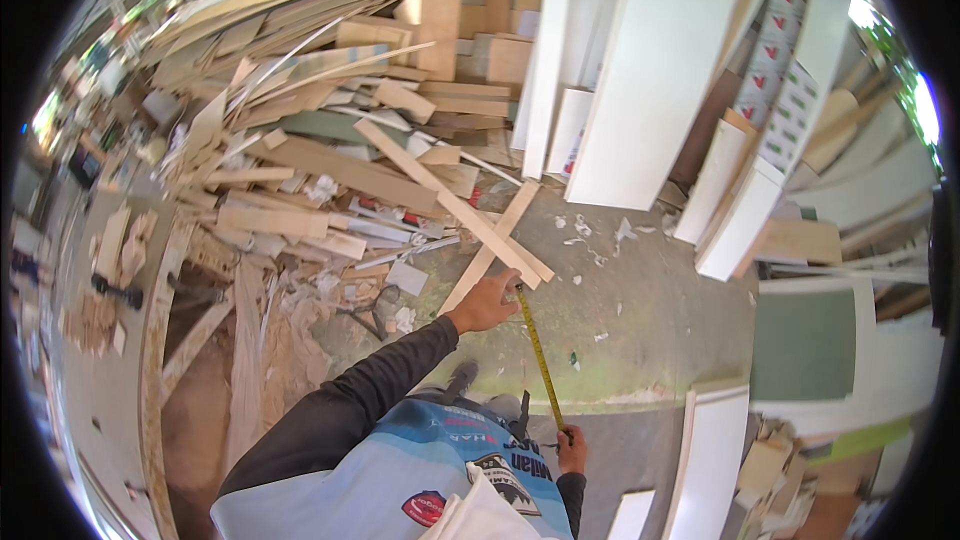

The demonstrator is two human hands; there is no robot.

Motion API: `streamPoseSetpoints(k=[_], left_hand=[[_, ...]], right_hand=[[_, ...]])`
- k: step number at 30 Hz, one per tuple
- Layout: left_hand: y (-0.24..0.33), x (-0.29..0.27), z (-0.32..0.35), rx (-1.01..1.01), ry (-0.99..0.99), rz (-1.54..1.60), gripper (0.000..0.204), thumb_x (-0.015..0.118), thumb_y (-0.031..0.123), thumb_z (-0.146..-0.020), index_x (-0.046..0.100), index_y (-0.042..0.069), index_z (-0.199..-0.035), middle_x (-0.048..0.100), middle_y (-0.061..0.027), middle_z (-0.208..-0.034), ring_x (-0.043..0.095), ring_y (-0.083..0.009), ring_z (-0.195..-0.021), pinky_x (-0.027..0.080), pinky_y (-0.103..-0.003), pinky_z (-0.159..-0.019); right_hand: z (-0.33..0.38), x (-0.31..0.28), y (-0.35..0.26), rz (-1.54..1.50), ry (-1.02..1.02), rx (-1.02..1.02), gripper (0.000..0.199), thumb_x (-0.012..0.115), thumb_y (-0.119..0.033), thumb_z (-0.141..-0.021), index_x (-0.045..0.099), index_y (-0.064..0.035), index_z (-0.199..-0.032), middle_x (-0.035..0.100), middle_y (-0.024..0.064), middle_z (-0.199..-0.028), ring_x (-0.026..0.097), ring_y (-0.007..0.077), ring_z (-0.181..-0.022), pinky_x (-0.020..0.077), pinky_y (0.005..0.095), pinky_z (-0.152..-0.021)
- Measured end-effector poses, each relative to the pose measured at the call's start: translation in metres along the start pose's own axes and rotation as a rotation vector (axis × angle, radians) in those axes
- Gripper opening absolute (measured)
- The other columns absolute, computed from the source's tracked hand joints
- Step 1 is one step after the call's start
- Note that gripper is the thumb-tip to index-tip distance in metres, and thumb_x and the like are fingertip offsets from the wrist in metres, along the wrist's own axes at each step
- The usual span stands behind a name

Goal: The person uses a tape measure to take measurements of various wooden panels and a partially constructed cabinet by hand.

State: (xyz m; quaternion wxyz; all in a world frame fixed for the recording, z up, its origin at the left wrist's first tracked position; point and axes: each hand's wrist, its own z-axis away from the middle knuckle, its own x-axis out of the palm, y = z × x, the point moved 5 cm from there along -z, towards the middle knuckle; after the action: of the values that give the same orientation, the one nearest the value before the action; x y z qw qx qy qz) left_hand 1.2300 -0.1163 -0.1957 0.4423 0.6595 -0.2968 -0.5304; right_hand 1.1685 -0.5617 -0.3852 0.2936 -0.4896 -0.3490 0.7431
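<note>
My left grip (485, 302) was clamped on the far end of the yellow tape measure (541, 352), near 2 crossed boards (488, 232); my right grip (572, 450) was closed around its near end.

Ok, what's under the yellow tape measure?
The yellow tape measure stretches between the left hand and right hand. Below it, floor with a greenish patch shows on both sides; the thin line straight behind the tape is covered.
</note>
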Motion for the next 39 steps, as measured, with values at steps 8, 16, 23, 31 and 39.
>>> streamPoseSetpoints(k=[8, 16, 23, 31, 39], left_hand=[[-0.091, -0.063, 0.108, -0.362, 0.3, -0.096, 0.048, 0.075, 0.031, -0.082, 0.065, -0.002, -0.116, 0.072, -0.0177, -0.096, 0.07, -0.0314, -0.087, 0.054, -0.039, -0.079], [-0.22, -0.037, 0.333, -0.924, 0.544, -0.157, 0.035, 0.073, 0.032, -0.08, 0.073, 0.003, -0.1, 0.073, -0.0149, -0.09, 0.07, -0.0346, -0.087, 0.054, -0.044, -0.078], [-0.259, 0.089, 0.576, -1.297, -0.28, -0.943, 0.025, 0.065, 0.025, -0.086, 0.075, 0.02, -0.108, 0.073, -0.0066, -0.089, 0.071, -0.0288, -0.091, 0.057, -0.044, -0.07], [-0.208, 0.14, 0.568, -1.037, -0.457, -0.962, 0.012, 0.068, 0.026, -0.086, 0.074, 0.018, -0.092, 0.072, -0.0024, -0.081, 0.071, -0.0234, -0.08, 0.053, -0.041, -0.062], [-0.199, 0.053, 0.578, -1.237, 0.714, -0.159, 0.02, 0.067, 0.029, -0.086, 0.077, 0.012, -0.089, 0.074, -0.0092, -0.091, 0.072, -0.0285, -0.08, 0.056, -0.041, -0.067]], right_hand=[[-0.112, 0.002, 0.032, 0.26, -0.357, 0.28, 0.028, 0.067, -0.028, -0.09, 0.066, -0.0032, -0.101, 0.067, 0.0124, -0.076, 0.067, 0.0223, -0.068, 0.0535, 0.0384, -0.063], [-0.197, -0.042, 0.12, 0.767, -0.431, 0.153, 0.042, 0.067, -0.044, -0.085, 0.071, -0.0026, -0.094, 0.073, 0.0205, -0.093, 0.069, 0.0388, -0.094, 0.0533, 0.0469, -0.084], [-0.205, 0.001, 0.129, 0.712, -0.573, -0.013, 0.039, 0.062, -0.036, -0.092, 0.064, -0.0005, -0.107, 0.071, 0.0237, -0.098, 0.068, 0.0426, -0.095, 0.0523, 0.0506, -0.085], [-0.206, 0.05, 0.081, 0.698, -0.679, -0.205, 0.038, 0.063, -0.038, -0.091, 0.067, -0.002, -0.1, 0.07, 0.0253, -0.095, 0.067, 0.0439, -0.092, 0.0524, 0.0505, -0.081], [-0.196, 0.105, 0.041, 0.887, -0.864, -0.281, 0.06, 0.065, -0.042, -0.087, 0.052, -0.0003, -0.127, 0.064, 0.0341, -0.114, 0.063, 0.0476, -0.108, 0.0491, 0.0513, -0.095]])
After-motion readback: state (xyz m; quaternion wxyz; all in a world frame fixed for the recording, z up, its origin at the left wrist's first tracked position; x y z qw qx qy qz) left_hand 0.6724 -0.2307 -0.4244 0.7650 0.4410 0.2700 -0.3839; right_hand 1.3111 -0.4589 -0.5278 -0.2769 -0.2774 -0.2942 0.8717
